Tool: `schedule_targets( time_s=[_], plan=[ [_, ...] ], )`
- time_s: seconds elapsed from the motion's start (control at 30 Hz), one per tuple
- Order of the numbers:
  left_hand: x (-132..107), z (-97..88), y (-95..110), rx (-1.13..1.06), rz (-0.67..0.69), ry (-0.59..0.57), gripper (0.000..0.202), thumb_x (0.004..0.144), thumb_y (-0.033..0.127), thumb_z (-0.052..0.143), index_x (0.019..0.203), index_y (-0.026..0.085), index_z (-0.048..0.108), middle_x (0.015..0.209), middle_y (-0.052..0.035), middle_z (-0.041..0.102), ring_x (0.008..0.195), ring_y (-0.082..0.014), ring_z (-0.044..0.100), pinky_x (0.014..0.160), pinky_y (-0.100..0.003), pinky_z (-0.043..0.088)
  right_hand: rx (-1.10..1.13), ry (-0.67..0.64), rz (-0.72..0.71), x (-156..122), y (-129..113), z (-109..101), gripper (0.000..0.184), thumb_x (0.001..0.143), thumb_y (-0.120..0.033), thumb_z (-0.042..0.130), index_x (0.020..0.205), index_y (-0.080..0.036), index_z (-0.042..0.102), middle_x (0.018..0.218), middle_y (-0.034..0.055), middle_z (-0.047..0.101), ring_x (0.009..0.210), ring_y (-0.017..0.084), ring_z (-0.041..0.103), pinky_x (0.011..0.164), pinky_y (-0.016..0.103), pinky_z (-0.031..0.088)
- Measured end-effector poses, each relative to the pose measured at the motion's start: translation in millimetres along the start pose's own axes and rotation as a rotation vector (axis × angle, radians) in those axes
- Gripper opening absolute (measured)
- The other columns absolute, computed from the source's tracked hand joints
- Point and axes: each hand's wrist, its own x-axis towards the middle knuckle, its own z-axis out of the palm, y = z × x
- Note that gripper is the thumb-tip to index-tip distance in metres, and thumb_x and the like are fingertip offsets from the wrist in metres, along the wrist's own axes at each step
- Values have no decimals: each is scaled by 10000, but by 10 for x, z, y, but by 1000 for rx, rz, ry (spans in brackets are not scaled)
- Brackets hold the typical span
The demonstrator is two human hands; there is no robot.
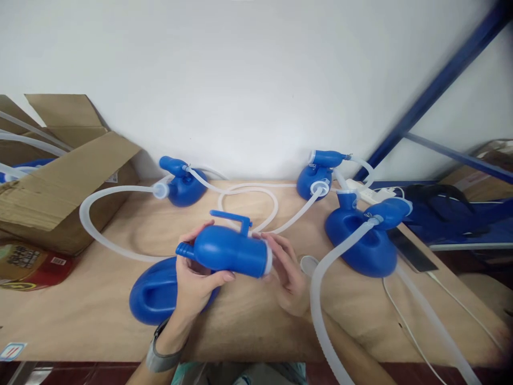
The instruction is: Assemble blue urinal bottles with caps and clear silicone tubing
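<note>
In front of me, a blue plastic urinal cup [228,250] lies on its side in the air, ribbed nozzle to the left. Its hooked handle [229,216] points up. My left hand [196,283] grips it from below near the nozzle, thumb along the near side. At the opposite end, the curved fingers of my right hand [289,272] hold the white rim [268,258]; the thumb is hardly visible. Under my left wrist sits a blue bottle [150,294], partly hidden. A small white cap [309,264] lies on the table right of my right hand.
More blue bottles with cups and white hoses stand at the back left [186,190], back right [312,182] and right [360,251]. A pale hose [320,299] arches near my right forearm. An open cardboard box [76,182] is at left; a phone [412,251] and power strip [360,193] lie right.
</note>
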Motion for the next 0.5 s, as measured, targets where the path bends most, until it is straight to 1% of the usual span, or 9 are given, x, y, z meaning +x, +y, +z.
schedule_targets(
  time_s=[0.03, 0.1, 0.17, 0.23, 0.27, 0.33, 0.43, 0.5],
  plan=[
    [4, -18, 10, 16, -23, 2, 935, 396, 463, 1094, 1202, 222, 687, 1268, -130, 743, 1292, -362, 675, 1052, -400, 576, 7, -14, -14, 13, -8, -15, 626, 1096, -385, 534, 1681, -426, 315, 1627, 109, 433, 1499, 314, 509, 1139, 491, 574],
    [9, -46, 34, 40, -85, 21, 913, 390, 497, 1087, 1165, 203, 705, 1218, -129, 758, 1231, -361, 706, 998, -386, 597, -10, -44, -58, 47, -22, -45, 634, 1100, -353, 529, 1686, -431, 299, 1623, 102, 444, 1494, 305, 518, 1137, 486, 576],
    [8, -52, 55, 63, -114, 69, 892, 399, 502, 1084, 1151, 205, 708, 1223, -120, 755, 1198, -341, 719, 960, -356, 604, -65, -63, -110, 83, -31, -69, 644, 1091, -328, 549, 1683, -417, 314, 1602, 104, 477, 1485, 310, 526, 1168, 519, 546],
    [-1, -37, 63, 80, -103, 107, 910, 387, 510, 1084, 1158, 217, 700, 1243, -109, 746, 1207, -333, 713, 964, -348, 600, -102, -59, -130, 112, -37, -75, 645, 1082, -317, 564, 1677, -407, 333, 1591, 111, 490, 1477, 323, 532, 1189, 564, 520],
    [-10, -25, 60, 82, -94, 113, 934, 378, 518, 1084, 1174, 224, 693, 1247, -105, 744, 1212, -334, 709, 970, -353, 599, -96, -55, -115, 122, -40, -70, 637, 1081, -322, 565, 1673, -404, 343, 1596, 116, 482, 1478, 328, 531, 1180, 570, 529],
    [-42, 0, 38, 62, -92, 115, 975, 387, 546, 1076, 1221, 241, 674, 1252, -100, 742, 1212, -331, 708, 981, -365, 598, -41, -40, -54, 133, -45, -45, 613, 1085, -361, 559, 1664, -392, 362, 1603, 126, 472, 1476, 328, 536, 1137, 543, 572],
    [-111, 19, -19, 27, -97, 141, 968, 458, 584, 1051, 1277, 259, 650, 1290, -101, 727, 1220, -316, 705, 1006, -368, 588, 44, -4, 23, 112, -39, 4, 582, 1087, -414, 557, 1646, -380, 399, 1587, 128, 505, 1448, 311, 567, 1100, 482, 602],
    [-148, 18, -50, 53, -97, 149, 954, 484, 591, 1042, 1285, 259, 644, 1330, -110, 708, 1253, -327, 689, 1038, -392, 577, 61, 34, 48, 72, -22, 26, 570, 1079, -450, 568, 1628, -365, 439, 1563, 131, 531, 1426, 311, 584, 1102, 470, 600]
  ],
)
